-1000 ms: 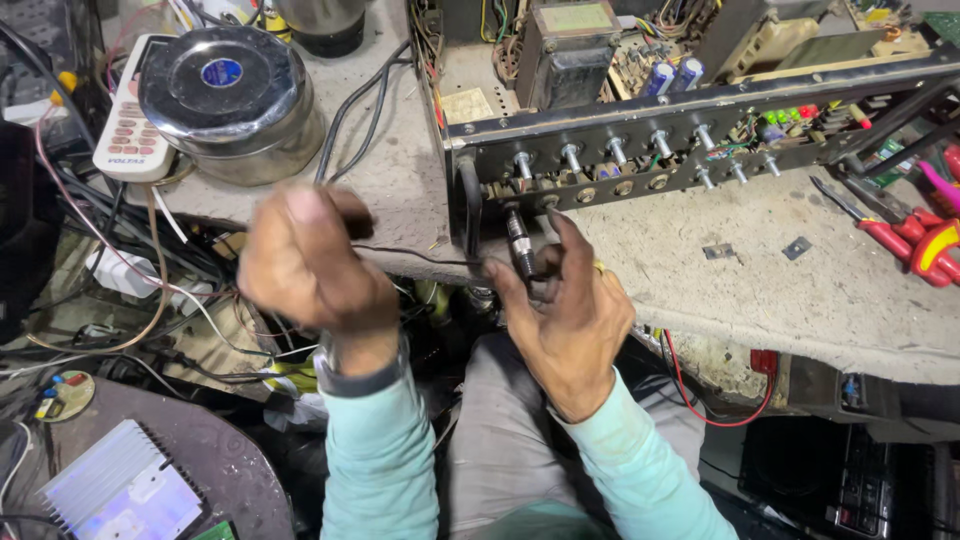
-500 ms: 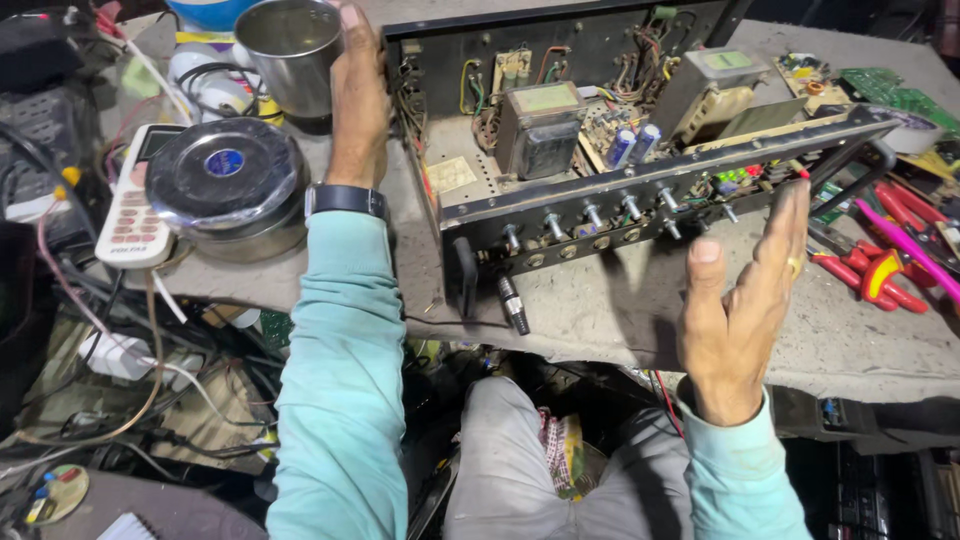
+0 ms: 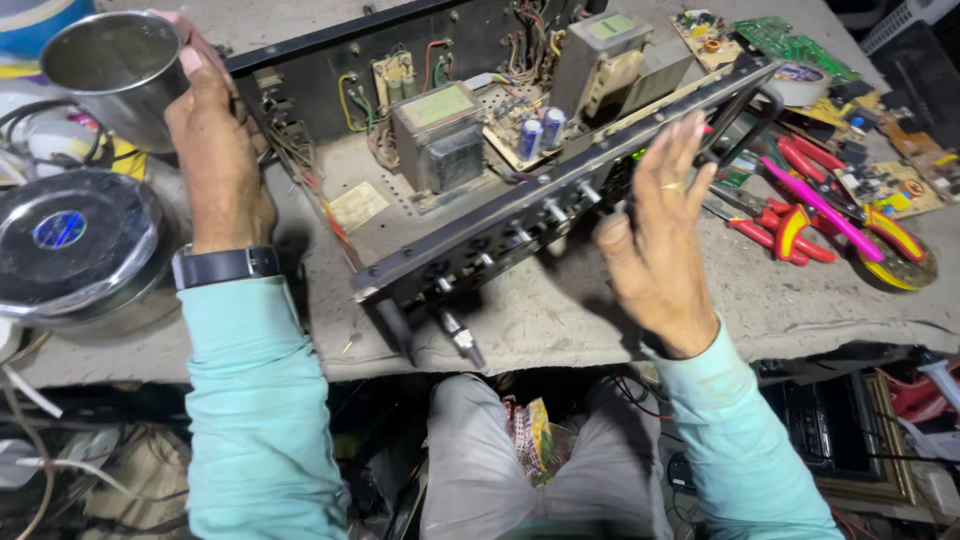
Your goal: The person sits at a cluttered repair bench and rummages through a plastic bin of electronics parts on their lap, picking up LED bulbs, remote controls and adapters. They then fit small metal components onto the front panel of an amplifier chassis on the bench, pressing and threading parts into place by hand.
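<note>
Opened amplifier (image 3: 470, 170) on the cloth-covered table (image 3: 560, 320), cover off, insides showing: two boxy transformers, blue capacitors (image 3: 540, 132), loose coloured wiring. Set at a slant, knob panel (image 3: 520, 235) towards the table's front edge, one loose knob shaft (image 3: 462, 338) sticking out past that edge.

Left hand (image 3: 215, 150) laid flat, fingers straight, against the amplifier's back left corner, next to a steel cup (image 3: 112, 72); no closed grip visible, more a press or a brace. Dark watch on that wrist. Right hand (image 3: 660, 245) open, fingers spread, ring on one finger, raised just in front of the knob panel near its right end; holding nothing, touch with the panel not certain.

As for progress: cover already removed and the case bare for work; no tool in either hand, so any repair inside judged not yet under way. Red and pink pliers (image 3: 800, 215) lying untouched to the right, circuit boards (image 3: 790, 40) beyond them.

Hard to make out: left fingertips behind the case edge and cup; the amplifier's far back edge, cut off at the top; clutter under the table in shadow; round steel tin (image 3: 75, 235) at left only partly in view.
</note>
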